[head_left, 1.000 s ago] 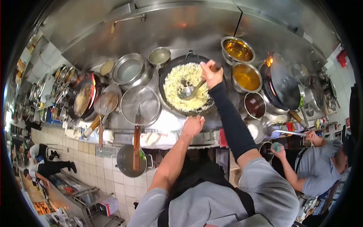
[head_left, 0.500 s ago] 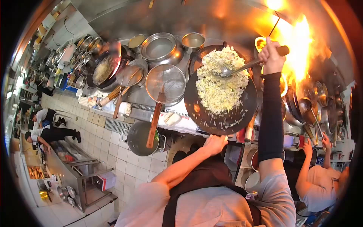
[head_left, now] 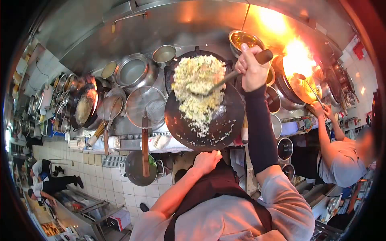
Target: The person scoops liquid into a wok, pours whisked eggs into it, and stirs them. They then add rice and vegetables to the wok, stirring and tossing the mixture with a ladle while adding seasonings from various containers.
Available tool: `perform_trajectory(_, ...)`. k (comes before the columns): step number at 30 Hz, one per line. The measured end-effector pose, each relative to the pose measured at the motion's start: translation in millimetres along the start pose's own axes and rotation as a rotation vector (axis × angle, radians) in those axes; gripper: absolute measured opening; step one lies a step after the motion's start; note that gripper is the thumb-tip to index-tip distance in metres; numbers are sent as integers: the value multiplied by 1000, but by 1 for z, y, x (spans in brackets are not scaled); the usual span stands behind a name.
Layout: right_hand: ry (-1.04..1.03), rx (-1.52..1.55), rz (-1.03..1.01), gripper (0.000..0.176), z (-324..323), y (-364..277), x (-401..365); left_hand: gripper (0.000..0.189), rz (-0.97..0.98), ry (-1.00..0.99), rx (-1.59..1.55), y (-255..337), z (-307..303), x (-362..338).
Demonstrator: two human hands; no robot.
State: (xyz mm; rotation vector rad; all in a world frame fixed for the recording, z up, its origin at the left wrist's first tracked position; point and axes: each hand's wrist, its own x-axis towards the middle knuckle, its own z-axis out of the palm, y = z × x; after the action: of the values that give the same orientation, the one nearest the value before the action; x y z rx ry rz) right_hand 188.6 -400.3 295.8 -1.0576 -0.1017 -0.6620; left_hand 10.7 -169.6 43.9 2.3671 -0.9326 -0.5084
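A large dark wok (head_left: 181, 126) stands at the centre of the stove, with a heap of fried rice (head_left: 199, 78) piled on its far side and loose grains nearer me. My right hand (head_left: 254, 66) is wrapped round the handle of a ladle (head_left: 225, 81), whose bowl lies in the rice, partly hidden and blurred. At the wok's near edge, my left hand (head_left: 207, 161) is closed; what it grips there is hidden.
Left of the wok are a strainer (head_left: 145, 108), a metal pot (head_left: 132, 70) and a smaller wok (head_left: 85, 108). A metal bowl (head_left: 245, 40) sits beyond my right hand. At the right, a co-worker (head_left: 341, 156) handles a flaming wok (head_left: 291, 86). A pot (head_left: 136, 170) is below the counter.
The view has shifted rightward. The rice has moved toward the wok's far side, baring more of its near surface. The co-worker's wok and flames are now more fully in view.
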Motion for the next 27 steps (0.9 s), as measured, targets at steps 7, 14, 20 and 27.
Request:
perform_trajectory(7,89,-197,89,30,-29,93,-4,38,-7,160,-38,-19,-61,101)
perform_trajectory(14,-104,-54,-33,31,-40,25,24,29,121,71,165,-22,-27,46)
perform_trajectory(20,24,-153,-31,29,-5,3,63,28,53,204,51,-56,-31,132)
perform_trajectory(27,-316,-507,-3,16,-36,156,80,22,38,107,129,-70,-42,160)
